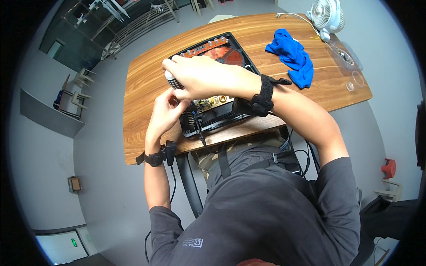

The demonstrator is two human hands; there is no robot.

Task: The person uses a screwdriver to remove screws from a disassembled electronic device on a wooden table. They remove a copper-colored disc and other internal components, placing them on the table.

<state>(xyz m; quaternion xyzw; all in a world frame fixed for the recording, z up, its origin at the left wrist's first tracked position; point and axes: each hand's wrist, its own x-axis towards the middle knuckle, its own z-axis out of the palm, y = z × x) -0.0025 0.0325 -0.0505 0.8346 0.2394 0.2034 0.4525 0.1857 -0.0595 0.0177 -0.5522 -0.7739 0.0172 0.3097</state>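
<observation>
My right hand (206,75) is wrapped round a screwdriver (174,80) with a white end and a black dotted grip. It reaches across the opened black housing of an induction cooker (212,129), over its left side. Just below it, my left hand (166,113) has thumb and fingers drawn together at the housing's left edge; what they pinch is hidden. Inside the housing lie a copper coil (225,55), a circuit board (217,103) and an orange strip (205,47) along the far edge. The screwdriver's tip is hidden behind my hands.
A blue cloth (293,57) lies crumpled on the wooden table (144,88), right of the housing. At the far right stand a white fan (326,15) and a clear plastic tray (345,55) with small parts. A black cable (202,138) hangs over the near table edge.
</observation>
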